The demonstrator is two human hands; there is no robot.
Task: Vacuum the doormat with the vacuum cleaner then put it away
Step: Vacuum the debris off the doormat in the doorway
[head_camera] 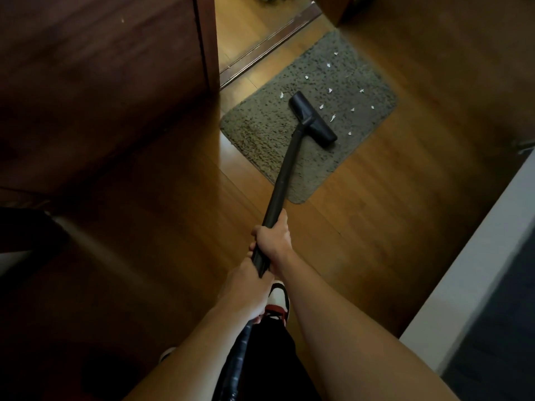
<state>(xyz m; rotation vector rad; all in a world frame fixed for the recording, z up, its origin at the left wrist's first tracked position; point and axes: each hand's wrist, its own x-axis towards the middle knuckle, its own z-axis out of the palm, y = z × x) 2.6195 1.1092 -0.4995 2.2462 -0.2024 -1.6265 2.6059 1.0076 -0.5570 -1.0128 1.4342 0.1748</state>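
Observation:
A grey shaggy doormat (260, 131) lies on the wooden floor ahead of me. Several small white paper scraps (330, 90) are scattered over its right half. The black vacuum floor head (312, 118) rests on the mat near its middle, beside the scraps. Its black tube (285, 175) slants back toward me. My right hand (273, 237) grips the tube higher up. My left hand (246, 287) grips the tube's lower end just behind it. The hose runs down past my leg, partly hidden.
A dark wooden door (101, 82) stands at the left, with a threshold strip (269, 41) beyond the mat. A white and grey piece of furniture (477, 270) lines the right side. My shoe (278, 302) is below my hands on the wooden floor (362, 227).

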